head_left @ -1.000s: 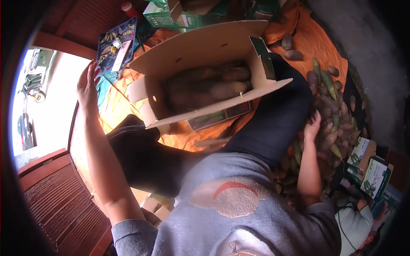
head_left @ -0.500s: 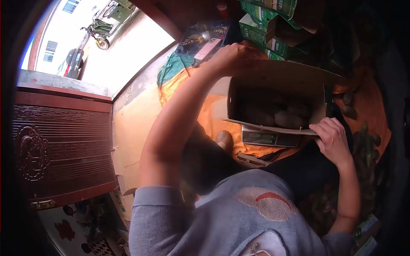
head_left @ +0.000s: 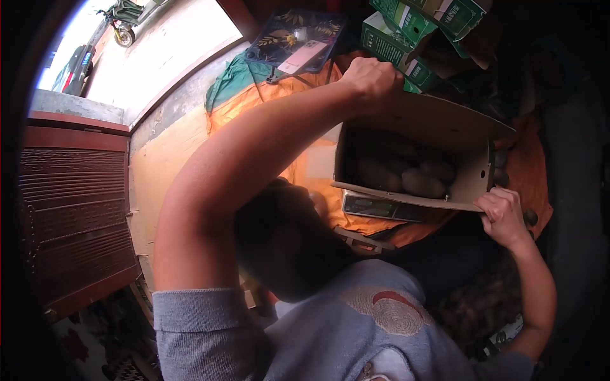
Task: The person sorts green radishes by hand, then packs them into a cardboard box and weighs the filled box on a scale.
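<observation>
An open cardboard carton (head_left: 438,108) sits on a digital scale (head_left: 368,207) in front of me, its flaps spread. Brown oval produce (head_left: 422,183), resembling potatoes, lies inside; shadow hides part of it. My left hand (head_left: 372,82) is closed at the carton's far flap, near its left end, with the fingertips hidden. At the near right corner, my right hand (head_left: 502,213) pinches the edge of the near flap, thumb below and fingers folded over.
Green printed cartons (head_left: 406,38) are stacked beyond my left hand. A pink phone (head_left: 302,57) rests on a dark patterned stool (head_left: 267,47). Orange sheeting (head_left: 530,159) spreads under the scale, with loose brown produce (head_left: 530,217) at right. A carved red-brown door (head_left: 76,203) stands at left.
My left hand has shifted rightward along the far flap, its elbow swinging outward. My right hand keeps its hold on the near corner. The whole view has tilted slightly.
</observation>
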A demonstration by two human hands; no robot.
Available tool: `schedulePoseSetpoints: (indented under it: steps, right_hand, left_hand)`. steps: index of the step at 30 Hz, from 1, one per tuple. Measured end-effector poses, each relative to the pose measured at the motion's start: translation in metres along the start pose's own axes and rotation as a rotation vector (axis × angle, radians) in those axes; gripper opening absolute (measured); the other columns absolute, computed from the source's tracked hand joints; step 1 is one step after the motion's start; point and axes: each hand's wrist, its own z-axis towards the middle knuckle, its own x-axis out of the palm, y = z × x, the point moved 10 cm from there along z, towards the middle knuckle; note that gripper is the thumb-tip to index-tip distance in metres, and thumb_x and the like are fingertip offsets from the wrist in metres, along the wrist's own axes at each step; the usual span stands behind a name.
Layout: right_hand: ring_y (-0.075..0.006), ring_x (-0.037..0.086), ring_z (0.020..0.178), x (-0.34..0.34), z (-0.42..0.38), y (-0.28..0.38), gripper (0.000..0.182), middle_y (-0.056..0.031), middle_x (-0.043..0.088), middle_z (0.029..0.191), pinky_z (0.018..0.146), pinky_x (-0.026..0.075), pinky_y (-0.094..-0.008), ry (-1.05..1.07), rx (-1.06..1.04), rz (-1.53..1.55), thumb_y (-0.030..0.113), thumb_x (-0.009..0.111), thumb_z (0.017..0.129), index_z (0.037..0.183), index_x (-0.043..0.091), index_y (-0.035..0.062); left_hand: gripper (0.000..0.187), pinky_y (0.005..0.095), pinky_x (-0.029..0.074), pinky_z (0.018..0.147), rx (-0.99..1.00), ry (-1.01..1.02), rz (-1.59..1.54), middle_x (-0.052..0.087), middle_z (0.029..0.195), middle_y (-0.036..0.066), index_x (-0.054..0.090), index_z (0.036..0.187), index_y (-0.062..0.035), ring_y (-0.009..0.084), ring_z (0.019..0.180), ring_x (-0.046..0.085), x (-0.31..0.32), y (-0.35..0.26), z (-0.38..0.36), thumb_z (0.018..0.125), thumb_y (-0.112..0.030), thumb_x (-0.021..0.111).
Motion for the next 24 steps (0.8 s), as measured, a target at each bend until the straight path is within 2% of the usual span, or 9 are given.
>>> schedulePoseSetpoints:
  steps: [5, 7, 9, 10, 13, 15, 17, 19, 24]
  right_hand:
    - [-0.0256, 0.054, 0.059, -0.031, 0.053, 0.028, 0.018, -0.0067, 0.053, 0.06, 0.053, 0.042, -0.0374, 0.027, -0.059, -0.067, -0.004, 0.063, 0.052, 0.065, 0.053, 0.0057]
    - [-0.0263, 0.054, 0.059, -0.049, 0.079, 0.043, 0.017, -0.0071, 0.054, 0.06, 0.052, 0.042, -0.0378, -0.012, -0.09, -0.073, -0.004, 0.063, 0.053, 0.064, 0.053, 0.0051]
    - [-0.0267, 0.054, 0.058, -0.064, 0.106, 0.06, 0.016, -0.0077, 0.054, 0.06, 0.052, 0.042, -0.038, -0.035, -0.145, -0.099, -0.004, 0.062, 0.054, 0.065, 0.054, 0.0045]
    - [-0.0268, 0.054, 0.058, -0.07, 0.121, 0.071, 0.015, -0.0081, 0.054, 0.06, 0.052, 0.042, -0.0382, -0.035, -0.188, -0.103, -0.004, 0.061, 0.055, 0.065, 0.054, 0.0041]
    - [-0.0262, 0.055, 0.06, -0.08, 0.167, 0.106, 0.011, -0.0075, 0.054, 0.059, 0.053, 0.044, -0.0378, -0.075, -0.317, -0.19, -0.001, 0.061, 0.059, 0.064, 0.053, 0.0044]
    - [-0.0256, 0.057, 0.062, -0.075, 0.194, 0.134, 0.008, -0.0068, 0.055, 0.059, 0.054, 0.045, -0.0373, -0.094, -0.433, -0.282, 0.001, 0.06, 0.062, 0.063, 0.053, 0.0045]
    - [-0.0235, 0.06, 0.064, -0.065, 0.215, 0.174, 0.004, -0.0055, 0.057, 0.06, 0.056, 0.048, -0.0362, -0.107, -0.561, -0.362, 0.003, 0.058, 0.065, 0.063, 0.055, 0.0061]
    - [-0.0218, 0.062, 0.066, -0.044, 0.234, 0.211, 0.005, -0.0046, 0.059, 0.061, 0.057, 0.049, -0.0347, -0.08, -0.637, -0.415, 0.004, 0.059, 0.064, 0.062, 0.057, 0.008]
    - [-0.0223, 0.065, 0.064, 0.016, 0.257, 0.306, 0.005, -0.0065, 0.062, 0.06, 0.054, 0.048, -0.0328, -0.075, -0.813, -0.241, 0.008, 0.062, 0.062, 0.058, 0.062, 0.0101]
  left_hand:
    - [0.017, 0.0383, 0.052, 0.073, -0.04, -0.071, -0.072, 0.068, 0.087, 0.011, 0.07, 0.088, -0.0171, 0.0291, 0.087, 0.066, -0.025, 0.049, -0.019, 0.077, -0.029, 0.063]
    - [0.023, 0.04, 0.053, 0.071, -0.082, -0.103, 0.066, 0.068, 0.087, 0.01, 0.07, 0.099, -0.0219, 0.0312, 0.081, 0.065, -0.049, 0.076, -0.031, 0.08, -0.031, 0.061]
    - [0.021, 0.0395, 0.052, 0.07, -0.126, -0.179, 0.082, 0.068, 0.087, 0.009, 0.071, 0.094, -0.0189, 0.0302, 0.079, 0.065, -0.076, 0.106, -0.052, 0.082, -0.033, 0.06]
    - [0.023, 0.0404, 0.053, 0.064, -0.216, -0.121, 0.143, 0.067, 0.078, 0.014, 0.07, 0.085, -0.0069, 0.0305, 0.07, 0.066, -0.094, 0.12, -0.065, 0.077, -0.027, 0.062]
    - [0.017, 0.0407, 0.053, 0.064, -0.283, -0.261, 0.0, 0.065, 0.074, 0.017, 0.069, 0.086, -0.0063, 0.032, 0.071, 0.066, -0.111, 0.177, -0.114, 0.077, -0.019, 0.064]
    - [0.015, 0.0373, 0.053, 0.071, -0.265, -0.407, -0.191, 0.066, 0.087, 0.018, 0.069, 0.088, -0.0035, 0.0298, 0.083, 0.066, -0.082, 0.251, -0.15, 0.079, -0.014, 0.062]
    - [0.023, 0.0388, 0.049, 0.088, -0.434, -0.344, -0.145, 0.06, 0.113, 0.018, 0.064, 0.105, -0.0037, 0.0281, 0.107, 0.058, -0.069, 0.279, -0.218, 0.087, -0.018, 0.06]
    - [0.021, 0.039, 0.051, 0.068, -0.557, -0.413, 0.134, 0.067, 0.084, 0.009, 0.07, 0.095, -0.0175, 0.028, 0.076, 0.065, -0.083, 0.278, -0.291, 0.086, -0.031, 0.057]
    - [0.019, 0.0372, 0.049, 0.062, -0.739, -0.223, 0.154, 0.066, 0.082, 0.011, 0.068, 0.101, -0.017, 0.027, 0.071, 0.064, -0.063, 0.291, -0.419, 0.087, -0.025, 0.057]
